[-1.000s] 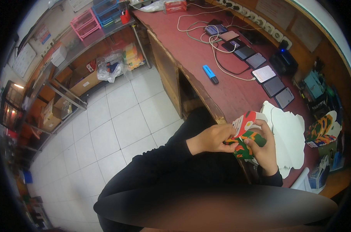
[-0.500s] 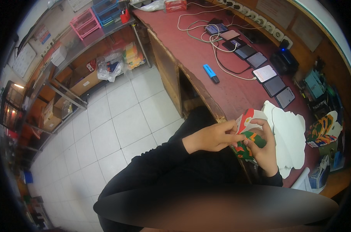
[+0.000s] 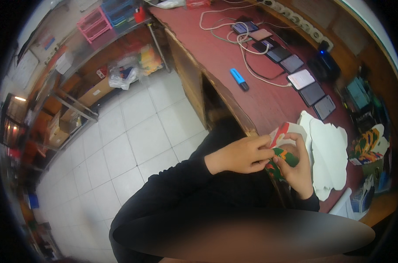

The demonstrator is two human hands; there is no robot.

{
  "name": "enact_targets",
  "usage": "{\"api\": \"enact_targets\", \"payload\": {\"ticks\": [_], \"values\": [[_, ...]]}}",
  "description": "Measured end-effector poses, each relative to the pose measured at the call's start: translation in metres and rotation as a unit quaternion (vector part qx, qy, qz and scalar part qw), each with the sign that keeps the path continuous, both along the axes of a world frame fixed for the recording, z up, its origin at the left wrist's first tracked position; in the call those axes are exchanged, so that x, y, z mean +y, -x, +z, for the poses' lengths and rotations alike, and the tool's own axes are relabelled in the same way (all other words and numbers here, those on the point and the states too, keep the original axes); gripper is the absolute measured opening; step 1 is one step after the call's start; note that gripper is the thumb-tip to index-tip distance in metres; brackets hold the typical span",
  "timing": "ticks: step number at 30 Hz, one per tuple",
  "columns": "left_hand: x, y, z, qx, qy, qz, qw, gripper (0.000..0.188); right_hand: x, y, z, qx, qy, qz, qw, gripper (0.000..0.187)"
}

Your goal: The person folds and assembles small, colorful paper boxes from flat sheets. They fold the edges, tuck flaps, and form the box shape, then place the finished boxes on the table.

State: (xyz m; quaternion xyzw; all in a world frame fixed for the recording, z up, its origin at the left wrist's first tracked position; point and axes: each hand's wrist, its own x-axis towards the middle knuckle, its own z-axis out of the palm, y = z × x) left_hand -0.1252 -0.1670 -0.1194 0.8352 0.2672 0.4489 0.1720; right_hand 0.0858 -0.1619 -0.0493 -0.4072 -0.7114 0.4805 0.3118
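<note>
1. In the head view, the left hand (image 3: 240, 155) is pinching the left edge of a printed carton (image 3: 286, 155) between bent fingers and thumb.
2. The right hand (image 3: 299, 173) is grasping the same carton from the right, its thumb pressing the green panel and its index finger curving over the far side.
3. The carton is sitting between both sets of fingers, by the near edge of the red surface (image 3: 269, 105).
4. Its red band is slanting from near the right index finger down-left toward the left fingertips; a gap between panels is facing up toward the camera. The fingers are hiding its full long axis.
5. White cardboard pieces (image 3: 328, 158) are lying just right of the right fingers.
6. Well beyond the fingers, a blue marker (image 3: 239, 79) is resting near several phones (image 3: 313, 94).
</note>
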Motion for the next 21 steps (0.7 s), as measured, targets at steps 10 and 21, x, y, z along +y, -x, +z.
{"api": "enact_targets", "payload": {"ticks": [10, 21], "values": [[0.004, 0.002, -0.002, -0.045, 0.106, -0.033, 0.993, 0.020, 0.011, -0.016, -0.004, 0.003, 0.046, 0.030, 0.998, 0.057], [0.007, 0.000, -0.014, -0.163, 0.317, -0.057, 0.932, 0.037, 0.017, -0.017, -0.010, -0.052, -0.005, 0.048, 0.997, 0.017]]}}
